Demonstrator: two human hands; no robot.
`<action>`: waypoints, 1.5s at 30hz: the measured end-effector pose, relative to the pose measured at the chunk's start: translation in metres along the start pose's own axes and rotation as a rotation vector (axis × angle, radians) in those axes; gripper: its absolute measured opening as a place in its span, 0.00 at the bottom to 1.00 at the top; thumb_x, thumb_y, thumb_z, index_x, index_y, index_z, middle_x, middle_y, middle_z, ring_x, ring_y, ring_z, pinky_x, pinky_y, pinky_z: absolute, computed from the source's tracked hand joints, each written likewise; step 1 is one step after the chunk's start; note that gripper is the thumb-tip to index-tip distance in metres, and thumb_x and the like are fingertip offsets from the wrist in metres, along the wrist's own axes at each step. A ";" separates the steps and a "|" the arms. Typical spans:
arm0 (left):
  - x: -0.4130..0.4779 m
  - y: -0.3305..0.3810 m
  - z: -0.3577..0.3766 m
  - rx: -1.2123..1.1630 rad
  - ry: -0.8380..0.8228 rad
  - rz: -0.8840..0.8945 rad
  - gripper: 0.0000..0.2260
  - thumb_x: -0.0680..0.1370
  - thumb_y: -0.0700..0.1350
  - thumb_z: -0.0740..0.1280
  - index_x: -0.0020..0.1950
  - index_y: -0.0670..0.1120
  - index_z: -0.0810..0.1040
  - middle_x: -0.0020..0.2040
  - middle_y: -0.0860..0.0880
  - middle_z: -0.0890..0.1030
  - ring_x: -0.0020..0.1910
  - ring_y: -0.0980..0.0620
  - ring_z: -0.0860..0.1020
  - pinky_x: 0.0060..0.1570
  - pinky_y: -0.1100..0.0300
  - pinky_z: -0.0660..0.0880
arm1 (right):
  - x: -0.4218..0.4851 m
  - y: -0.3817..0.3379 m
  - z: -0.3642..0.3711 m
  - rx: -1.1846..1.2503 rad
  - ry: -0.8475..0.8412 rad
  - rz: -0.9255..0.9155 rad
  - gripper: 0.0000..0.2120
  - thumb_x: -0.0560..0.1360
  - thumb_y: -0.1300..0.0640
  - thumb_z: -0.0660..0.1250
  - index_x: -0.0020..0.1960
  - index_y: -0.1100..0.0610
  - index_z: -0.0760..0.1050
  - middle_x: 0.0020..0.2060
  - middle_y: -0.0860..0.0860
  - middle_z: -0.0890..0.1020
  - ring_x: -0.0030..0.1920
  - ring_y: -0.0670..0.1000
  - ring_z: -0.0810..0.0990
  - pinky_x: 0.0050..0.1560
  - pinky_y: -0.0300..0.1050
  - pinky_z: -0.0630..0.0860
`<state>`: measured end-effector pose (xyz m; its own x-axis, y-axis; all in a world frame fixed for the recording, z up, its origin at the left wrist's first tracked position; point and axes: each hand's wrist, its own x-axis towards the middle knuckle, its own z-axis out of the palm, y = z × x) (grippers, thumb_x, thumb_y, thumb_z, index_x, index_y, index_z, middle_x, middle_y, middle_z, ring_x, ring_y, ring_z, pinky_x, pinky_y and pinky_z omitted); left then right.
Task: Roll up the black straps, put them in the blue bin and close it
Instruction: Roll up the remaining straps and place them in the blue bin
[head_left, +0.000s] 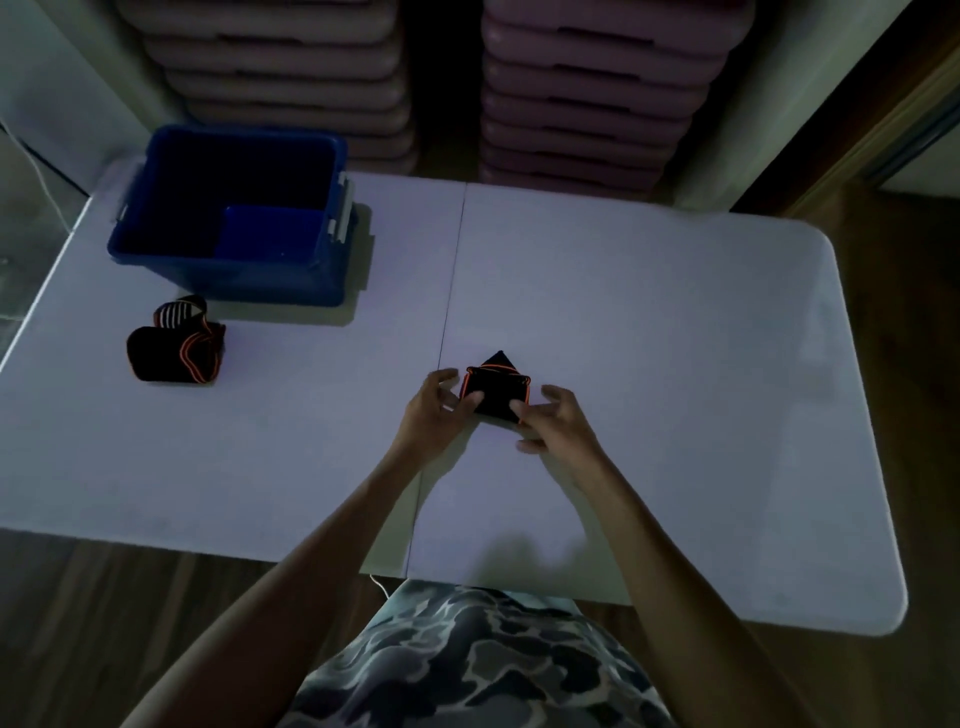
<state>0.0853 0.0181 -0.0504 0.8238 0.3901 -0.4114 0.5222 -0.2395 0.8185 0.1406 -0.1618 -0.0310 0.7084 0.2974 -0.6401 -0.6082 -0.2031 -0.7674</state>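
The strap (496, 391), black with orange edging, sits as a compact roll near the middle of the white table (675, 338), held between both hands. The left hand (436, 410) presses against its left side, thumb lying across the near left corner of the roll and the other fingers spread loosely above it. The right hand (558, 421) meets it from the right, thumb on the near right corner, the remaining fingers curled and partly lifted off the table. Neither hand is wrapped around the roll; each pinches or steadies it at the fingertips, so the roll lies between the two grips rather than inside either palm. A black triangular tip pokes out at the far side of the roll, pointing away from the person. Whether the roll rests on the table or is lifted just off it cannot be told.

A second strap (176, 345), black with orange trim and a striped section, lies loosely rolled well to the left, just in front of the bin (171, 260). The bin is blue, stands open at the table's far left, and its inside is too dark to read. Stacked pinkish trays (597, 93) stand behind the table.
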 end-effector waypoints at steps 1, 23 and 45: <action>0.002 0.000 -0.002 -0.025 -0.028 -0.033 0.33 0.65 0.63 0.68 0.67 0.51 0.69 0.41 0.51 0.78 0.42 0.49 0.79 0.47 0.54 0.75 | 0.002 -0.004 -0.002 0.035 -0.033 0.054 0.35 0.74 0.55 0.72 0.74 0.58 0.58 0.52 0.53 0.76 0.50 0.51 0.81 0.47 0.46 0.82; 0.036 0.059 -0.188 0.040 0.420 0.377 0.11 0.76 0.41 0.67 0.57 0.41 0.78 0.49 0.43 0.80 0.38 0.61 0.77 0.38 0.77 0.70 | 0.011 -0.159 0.112 -0.486 0.102 -0.673 0.20 0.70 0.61 0.72 0.61 0.51 0.75 0.54 0.48 0.80 0.52 0.42 0.79 0.50 0.29 0.73; 0.101 -0.024 -0.355 -0.169 0.593 0.021 0.09 0.78 0.44 0.64 0.51 0.43 0.82 0.39 0.45 0.83 0.30 0.59 0.80 0.36 0.72 0.73 | 0.145 -0.205 0.392 -1.198 -0.562 -0.588 0.17 0.73 0.64 0.67 0.59 0.52 0.79 0.55 0.51 0.83 0.54 0.49 0.81 0.48 0.38 0.74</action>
<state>0.0777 0.3790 0.0309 0.5447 0.8266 -0.1413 0.4251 -0.1269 0.8962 0.2273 0.2883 0.0477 0.3426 0.8741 -0.3445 0.5750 -0.4850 -0.6589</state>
